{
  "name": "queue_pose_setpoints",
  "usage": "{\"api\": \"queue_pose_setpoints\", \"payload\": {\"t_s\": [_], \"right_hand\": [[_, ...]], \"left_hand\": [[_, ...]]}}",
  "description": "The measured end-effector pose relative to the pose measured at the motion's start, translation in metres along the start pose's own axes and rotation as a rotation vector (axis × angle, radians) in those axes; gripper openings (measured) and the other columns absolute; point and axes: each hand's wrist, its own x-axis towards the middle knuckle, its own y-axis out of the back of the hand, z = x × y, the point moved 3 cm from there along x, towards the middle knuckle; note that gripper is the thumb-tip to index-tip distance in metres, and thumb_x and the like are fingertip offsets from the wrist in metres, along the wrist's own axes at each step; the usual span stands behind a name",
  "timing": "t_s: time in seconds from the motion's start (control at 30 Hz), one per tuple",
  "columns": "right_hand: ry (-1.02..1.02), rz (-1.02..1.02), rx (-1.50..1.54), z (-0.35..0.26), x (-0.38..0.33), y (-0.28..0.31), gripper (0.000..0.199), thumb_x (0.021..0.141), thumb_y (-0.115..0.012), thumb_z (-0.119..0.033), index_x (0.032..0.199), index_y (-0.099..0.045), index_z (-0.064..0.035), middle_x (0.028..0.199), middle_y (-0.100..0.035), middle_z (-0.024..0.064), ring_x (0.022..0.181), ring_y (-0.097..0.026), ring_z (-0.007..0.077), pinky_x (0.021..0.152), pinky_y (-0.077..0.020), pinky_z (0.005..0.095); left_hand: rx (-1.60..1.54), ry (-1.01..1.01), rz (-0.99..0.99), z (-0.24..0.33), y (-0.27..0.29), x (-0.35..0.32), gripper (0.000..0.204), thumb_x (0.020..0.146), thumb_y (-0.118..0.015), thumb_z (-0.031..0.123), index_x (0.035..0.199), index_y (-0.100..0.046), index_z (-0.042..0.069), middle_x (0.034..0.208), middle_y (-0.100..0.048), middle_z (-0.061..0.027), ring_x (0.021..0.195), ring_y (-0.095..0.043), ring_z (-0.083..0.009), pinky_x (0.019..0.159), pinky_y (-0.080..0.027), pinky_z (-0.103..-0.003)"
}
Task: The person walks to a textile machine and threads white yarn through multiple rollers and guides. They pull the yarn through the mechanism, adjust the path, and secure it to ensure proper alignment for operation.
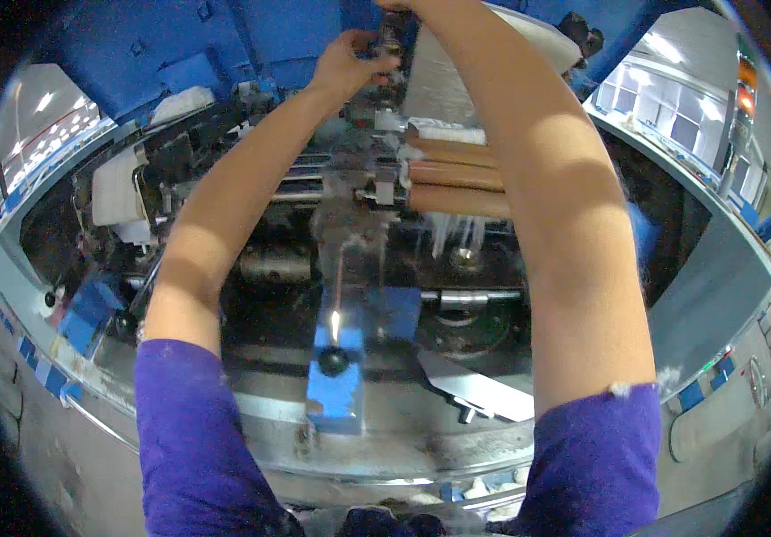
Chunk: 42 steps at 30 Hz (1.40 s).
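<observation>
Both my arms, in purple short sleeves, reach far forward over a textile machine with rollers. My left hand (pixel 350 70) is bent in a C shape, thumb and fingers apart, its tips at a dark upright machine part (pixel 392 36). Whether it presses on that part I cannot make out. At the top edge, my right hand (pixel 401 4) is over the upper end of the same part, and most of its fingers are cut off from view. Brownish rollers (pixel 457 174) lie below, partly behind my right forearm. Beside the right arm stands a pale, fibre-dusted raised cover (pixel 444 80).
Nearer me are a blue block (pixel 335 394) with a black knob (pixel 333 361), bare metal shafts and a white angled plate (pixel 484 389). White fibre (pixel 446 132) clings to the rollers. Grey side panels (pixel 716 295) flank the machine, and blue panels (pixel 287 36) rise behind.
</observation>
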Motion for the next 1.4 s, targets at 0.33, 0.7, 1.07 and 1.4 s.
{"api": "queue_pose_setpoints", "payload": {"t_s": [0.33, 0.7, 1.07, 1.4], "right_hand": [[0.461, -0.101, -0.022, 0.127, -0.187, -0.025, 0.022, 0.085, -0.059, -0.029, 0.096, -0.068, -0.0130, 0.088, -0.066, 0.0145, 0.085, -0.064, 0.0326, 0.077, -0.0504, 0.0473], [0.437, -0.744, 0.079, 0.144, -0.194, -0.105, 0.042, 0.079, -0.067, -0.039, 0.099, -0.065, -0.0025, 0.087, -0.065, 0.0190, 0.087, -0.062, 0.0358, 0.077, -0.0475, 0.0437], [0.439, -0.662, 0.260, 0.147, -0.168, 0.003, 0.043, 0.085, -0.060, -0.041, 0.098, -0.064, -0.0002, 0.082, -0.066, 0.0144, 0.075, -0.062, 0.0267, 0.068, -0.0477, 0.0404], [0.576, -0.989, 0.299, 0.072, -0.314, -0.009, 0.047, 0.083, -0.059, -0.046, 0.093, -0.065, -0.0005, 0.082, -0.064, 0.0193, 0.081, -0.061, 0.0378, 0.074, -0.0478, 0.0449]], "left_hand": [[0.445, 0.070, -0.825, 0.106, 0.001, -0.128, 0.031, 0.085, -0.067, 0.024, 0.107, -0.064, 0.003, 0.094, -0.067, -0.0093, 0.084, -0.063, -0.0159, 0.075, -0.051, -0.030], [0.936, -0.045, -0.901, 0.015, -0.063, -0.083, 0.042, 0.081, -0.068, 0.036, 0.111, -0.063, 0.007, 0.100, -0.067, -0.0110, 0.103, -0.059, -0.0269, 0.087, -0.046, -0.040], [0.384, 0.022, -0.753, 0.078, -0.030, -0.065, 0.054, 0.082, -0.069, 0.023, 0.129, -0.046, 0.010, 0.096, -0.062, -0.0058, 0.092, -0.059, -0.0154, 0.083, -0.046, -0.031], [0.816, 0.140, -0.894, 0.101, -0.064, -0.235, 0.046, 0.079, -0.070, 0.022, 0.117, -0.048, 0.009, 0.098, -0.063, -0.0119, 0.107, -0.049, -0.0308, 0.092, -0.039, -0.041]]}}
